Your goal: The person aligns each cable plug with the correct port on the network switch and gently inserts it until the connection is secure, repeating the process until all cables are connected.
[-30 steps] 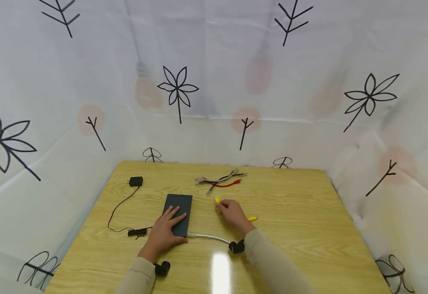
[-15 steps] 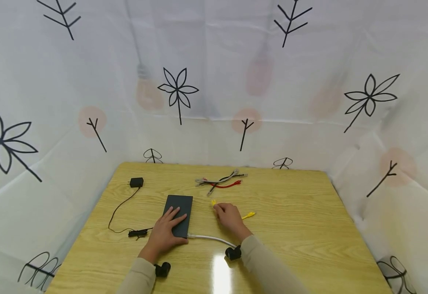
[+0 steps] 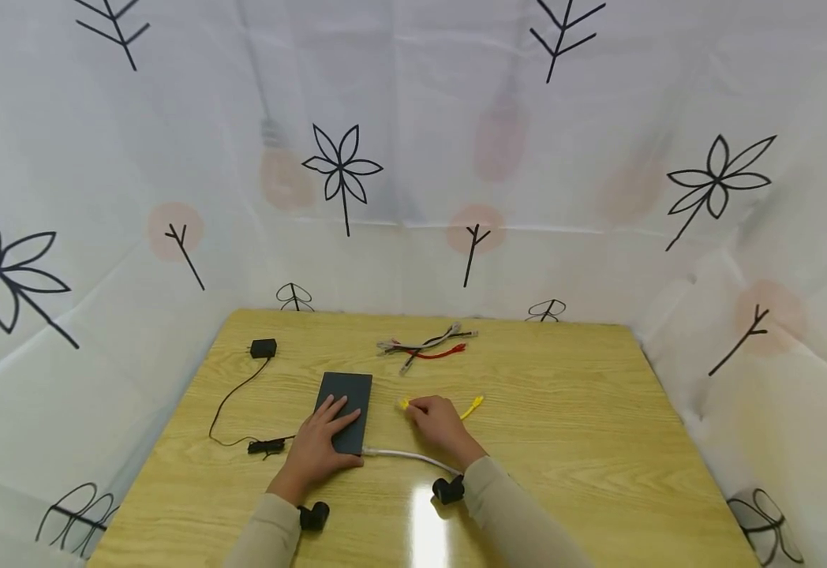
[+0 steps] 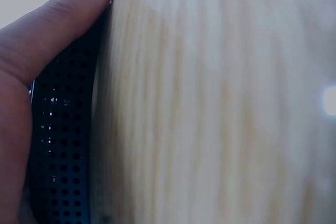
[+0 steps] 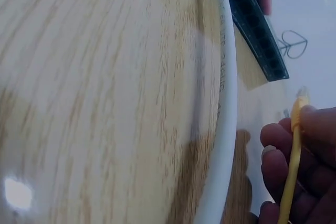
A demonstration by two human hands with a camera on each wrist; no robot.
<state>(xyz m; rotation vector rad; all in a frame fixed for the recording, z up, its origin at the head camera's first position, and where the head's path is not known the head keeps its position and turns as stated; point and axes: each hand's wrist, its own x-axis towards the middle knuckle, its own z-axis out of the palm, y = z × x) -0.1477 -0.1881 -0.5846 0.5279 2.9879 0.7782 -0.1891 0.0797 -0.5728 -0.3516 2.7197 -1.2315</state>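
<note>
The left hand point(image 3: 321, 446) lies on the dark box point(image 3: 346, 386) with its fingers spread over the top and its thumb down at the near edge, steadying rather than gripping. The right hand point(image 3: 444, 428) pinches one end of the yellow cable point(image 5: 292, 177) just behind its clear plug point(image 5: 303, 94), to the right of the box and apart from it; the cable's other end sticks out beyond the hand. The yellow cable looks light and bendy, with a stiffer sleeve by the plug, so that sleeve seems the best place to hold; gripped farther back, the plug would probably swing and be hard to aim. The plug's thin clear plastic is likely the most fragile part. The box looks rigid, perhaps light enough to slide on the smooth table point(image 3: 563, 442), so a flat palm suits it. A thicker, probably springier white cable point(image 3: 413, 455) meets its near edge.
</note>
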